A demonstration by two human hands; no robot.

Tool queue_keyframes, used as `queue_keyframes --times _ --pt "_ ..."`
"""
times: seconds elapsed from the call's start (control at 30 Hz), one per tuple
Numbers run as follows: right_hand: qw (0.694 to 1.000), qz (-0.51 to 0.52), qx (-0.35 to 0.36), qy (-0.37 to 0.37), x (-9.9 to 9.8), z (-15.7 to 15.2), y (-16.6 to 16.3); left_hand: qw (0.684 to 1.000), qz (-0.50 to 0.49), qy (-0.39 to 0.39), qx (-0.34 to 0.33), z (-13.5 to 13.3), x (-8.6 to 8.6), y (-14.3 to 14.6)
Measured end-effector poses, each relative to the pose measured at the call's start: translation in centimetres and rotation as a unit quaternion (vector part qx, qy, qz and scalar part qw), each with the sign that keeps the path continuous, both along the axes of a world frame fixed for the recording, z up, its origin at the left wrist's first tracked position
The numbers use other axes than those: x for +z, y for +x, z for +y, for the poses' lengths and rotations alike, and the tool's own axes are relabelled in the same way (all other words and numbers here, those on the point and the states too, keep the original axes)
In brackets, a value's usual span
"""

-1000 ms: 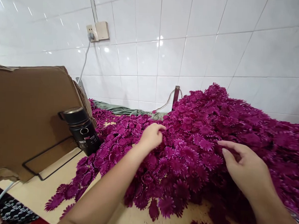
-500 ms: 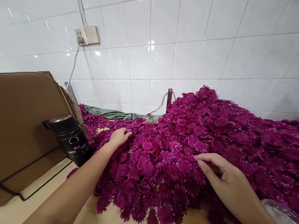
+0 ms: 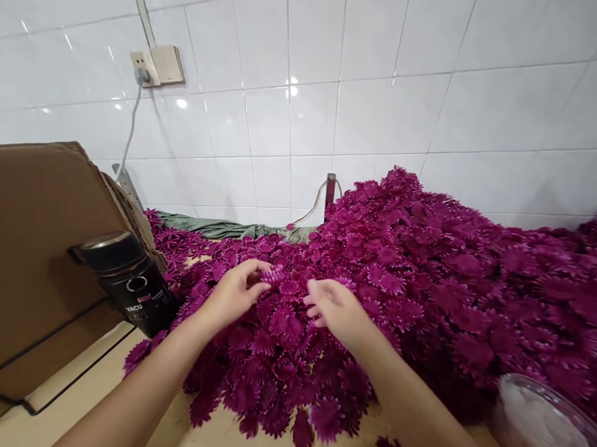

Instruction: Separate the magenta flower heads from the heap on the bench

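Left hand [image 3: 235,292] pinches a flower [image 3: 276,275], right hand [image 3: 338,309] (grip unclear) just apart, tabletop [image 3: 224,441] showing past the heap's [image 3: 417,250] edge.

Tbl [image 3: 231,443] w/ flwrs [image 3: 457,258], prob. tub [image 3: 512,431]

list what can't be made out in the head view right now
All in the head view:
Cardboard: left side cut off by the picture's edge.
Black bottle: small print too small to read.
Right hand: blurred, so any grip is unclear.
Tabletop: largely hidden under magenta flowers.
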State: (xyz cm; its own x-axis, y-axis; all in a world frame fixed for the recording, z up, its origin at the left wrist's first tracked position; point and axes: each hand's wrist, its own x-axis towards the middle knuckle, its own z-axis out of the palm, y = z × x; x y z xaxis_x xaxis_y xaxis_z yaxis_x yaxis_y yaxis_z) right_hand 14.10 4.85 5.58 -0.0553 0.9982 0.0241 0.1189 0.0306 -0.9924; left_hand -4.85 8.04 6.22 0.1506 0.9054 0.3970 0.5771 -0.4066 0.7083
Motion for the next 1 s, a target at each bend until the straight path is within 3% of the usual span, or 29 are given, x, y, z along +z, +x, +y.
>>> queue_keyframes --times 0.1,0.23,0.4,0.6,0.7,0.8,1.0 --pt "0.997 0.023 0.054 -0.041 -0.3 1.6 -2.4 0.996 0.029 0.054 -0.062 -2.7 -0.2 1.1" --pt "0.985 0.083 0.13 -0.074 0.6 1.6 -3.3 0.996 -0.065 0.014 -0.063 -3.6 -1.3 1.0" --pt "0.991 0.058 0.083 -0.086 0.8 1.3 -3.9 0.985 -0.16 -0.043 -0.042 -2.8 -2.0 1.2" --pt "1.0 0.006 -0.005 0.021 -0.2 3.0 -3.5 0.974 -0.204 -0.097 -0.036 -2.4 -1.4 1.3" --pt "0.995 0.029 -0.082 0.055 0.5 3.6 -2.7 0.978 -0.193 -0.073 0.043 -1.4 -1.5 0.1" --pt "0.991 0.093 -0.097 0.019 1.7 3.1 -1.1 0.984 -0.098 -0.006 0.146 0.2 -1.6 -1.7" --pt "0.991 0.1 -0.066 0.061 3.5 -0.7 6.6 0.984 -0.001 0.076 0.164 1.8 -0.8 -3.1"
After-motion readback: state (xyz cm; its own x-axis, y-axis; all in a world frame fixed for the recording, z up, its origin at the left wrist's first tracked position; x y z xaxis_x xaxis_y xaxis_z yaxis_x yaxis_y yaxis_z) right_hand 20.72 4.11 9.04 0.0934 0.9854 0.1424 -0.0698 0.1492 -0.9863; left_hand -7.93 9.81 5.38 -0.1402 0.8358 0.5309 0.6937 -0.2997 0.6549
